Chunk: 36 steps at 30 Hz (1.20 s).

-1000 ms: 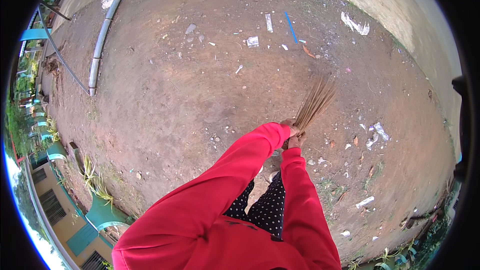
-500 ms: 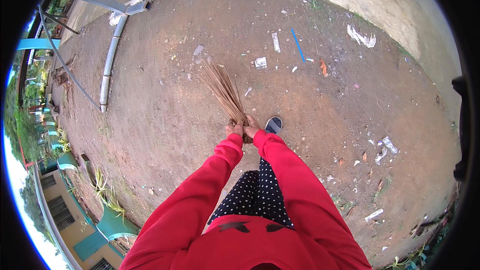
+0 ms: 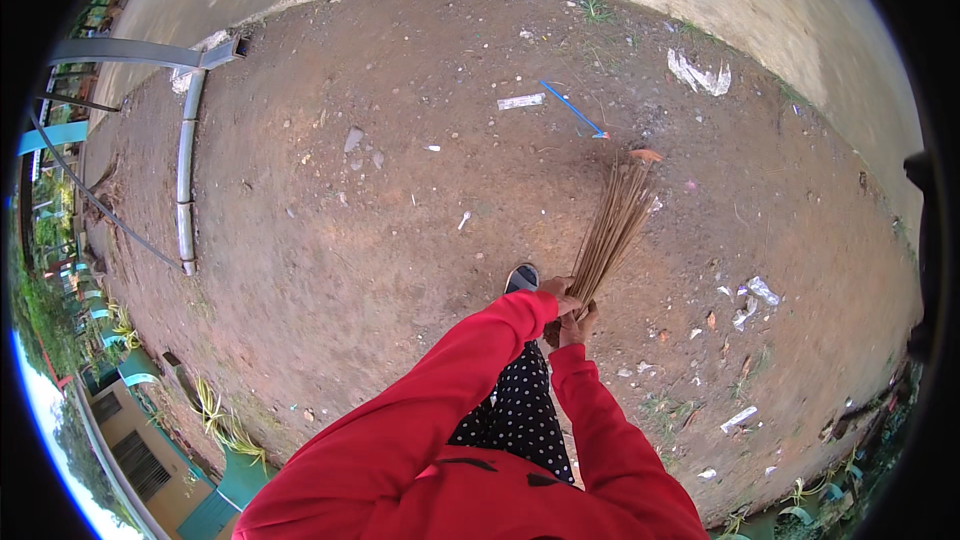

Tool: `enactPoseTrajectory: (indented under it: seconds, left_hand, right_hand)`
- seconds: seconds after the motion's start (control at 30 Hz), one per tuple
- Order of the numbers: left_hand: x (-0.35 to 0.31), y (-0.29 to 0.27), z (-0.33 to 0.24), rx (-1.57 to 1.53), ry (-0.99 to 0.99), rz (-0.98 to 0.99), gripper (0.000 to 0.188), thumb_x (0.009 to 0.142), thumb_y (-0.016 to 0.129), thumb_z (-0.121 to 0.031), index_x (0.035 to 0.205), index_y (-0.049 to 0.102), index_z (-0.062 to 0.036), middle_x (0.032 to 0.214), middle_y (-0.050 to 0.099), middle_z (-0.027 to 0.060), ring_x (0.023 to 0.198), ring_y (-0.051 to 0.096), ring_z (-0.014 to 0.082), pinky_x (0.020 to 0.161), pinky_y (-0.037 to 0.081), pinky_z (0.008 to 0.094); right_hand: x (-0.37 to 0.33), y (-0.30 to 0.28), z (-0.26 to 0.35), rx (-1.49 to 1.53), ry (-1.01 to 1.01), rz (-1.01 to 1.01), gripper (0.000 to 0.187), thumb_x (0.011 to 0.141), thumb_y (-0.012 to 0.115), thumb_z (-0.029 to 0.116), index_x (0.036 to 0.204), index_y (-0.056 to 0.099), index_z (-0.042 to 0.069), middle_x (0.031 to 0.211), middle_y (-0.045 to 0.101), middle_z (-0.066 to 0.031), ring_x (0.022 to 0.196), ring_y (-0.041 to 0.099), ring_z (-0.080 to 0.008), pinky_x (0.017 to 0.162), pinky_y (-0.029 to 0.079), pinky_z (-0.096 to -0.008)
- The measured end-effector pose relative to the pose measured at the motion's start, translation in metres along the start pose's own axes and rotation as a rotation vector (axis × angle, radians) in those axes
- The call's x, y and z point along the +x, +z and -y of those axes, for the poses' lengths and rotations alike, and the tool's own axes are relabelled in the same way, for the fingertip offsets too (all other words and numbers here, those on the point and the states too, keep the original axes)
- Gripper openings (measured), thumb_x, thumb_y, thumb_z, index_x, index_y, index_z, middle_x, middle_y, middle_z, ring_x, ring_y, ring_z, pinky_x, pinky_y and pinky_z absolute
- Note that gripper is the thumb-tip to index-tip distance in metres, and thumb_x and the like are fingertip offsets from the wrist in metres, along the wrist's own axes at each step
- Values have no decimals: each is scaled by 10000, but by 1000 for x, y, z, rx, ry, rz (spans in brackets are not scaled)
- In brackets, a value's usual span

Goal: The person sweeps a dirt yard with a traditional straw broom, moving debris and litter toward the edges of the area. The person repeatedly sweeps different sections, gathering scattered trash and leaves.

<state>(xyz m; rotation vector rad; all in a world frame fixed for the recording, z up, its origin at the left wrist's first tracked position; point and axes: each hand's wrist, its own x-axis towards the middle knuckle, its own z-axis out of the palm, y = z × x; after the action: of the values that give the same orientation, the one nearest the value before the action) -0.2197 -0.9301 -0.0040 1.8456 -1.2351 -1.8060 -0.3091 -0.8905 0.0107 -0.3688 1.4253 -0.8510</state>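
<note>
A stick broom [image 3: 612,230], a bundle of thin brown ribs, is gripped by both my hands near its bound end. My left hand [image 3: 560,295] wraps round it from the left, and my right hand [image 3: 577,324] closes on it just below. The spread tips point away from me to the far right. They reach the ground beside an orange-brown dry leaf [image 3: 646,155]. Just beyond lies a thin blue strip [image 3: 574,108], with a pale wrapper [image 3: 521,102] to its left. A small white plastic spoon [image 3: 464,220] rests on the soil left of the broom.
Dirt ground [image 3: 380,240] runs up to a pale wall [image 3: 780,20]. A torn white scrap [image 3: 700,73] lies near the wall; crumpled wrappers [image 3: 760,290] are at right. A grey pipe [image 3: 187,170] stretches along the left. My shoe [image 3: 521,278] is beside my left hand.
Both hands have swung the broom from left to right, its tips now near the leaf. The pale wrapper and blue strip have turned, and the square silvery scrap is no longer in sight.
</note>
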Motion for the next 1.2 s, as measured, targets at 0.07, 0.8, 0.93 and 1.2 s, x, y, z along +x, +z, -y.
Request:
enactPoseTrajectory:
  seconds: [0.07, 0.8, 0.93, 1.2]
  left_hand:
    - [-12, -16, 3, -113, 70, -114, 506, 590, 559, -186, 1032, 412, 12, 818, 541, 158, 753, 527, 224, 658, 414, 295]
    - [29, -77, -32, -74, 127, -20, 504, 620, 499, -200, 1075, 365, -31, 920, 495, 189, 836, 500, 257, 705, 395, 307]
    - [9, -127, -14, -88, 46, -292, 518, 622, 493, -217, 1086, 356, -31, 899, 503, 194, 827, 505, 264, 680, 405, 306]
    - [101, -155, -45, 462, -140, -454, 345, 602, 512, -295, 782, 516, -1, 755, 531, 195, 700, 517, 327, 611, 420, 369]
  right_hand:
    - [-4, 23, -2, 85, -21, -19, 700, 630, 591, 22, 1136, 120, 128, 972, 393, -98, 848, 442, -170, 702, 396, -257]
    - [53, 84, -19, 513, -116, -112, 654, 684, 523, 30, 1156, 89, 162, 944, 420, -82, 738, 481, -183, 567, 432, -270]
    - [58, 133, -20, 173, -291, 115, 645, 675, 542, 57, 1158, 120, 120, 977, 405, -79, 796, 462, -160, 650, 407, -250]
    - [151, 149, 10, 625, 152, 213, 611, 660, 538, 36, 1162, 201, 128, 905, 470, -106, 794, 490, -198, 635, 432, -285]
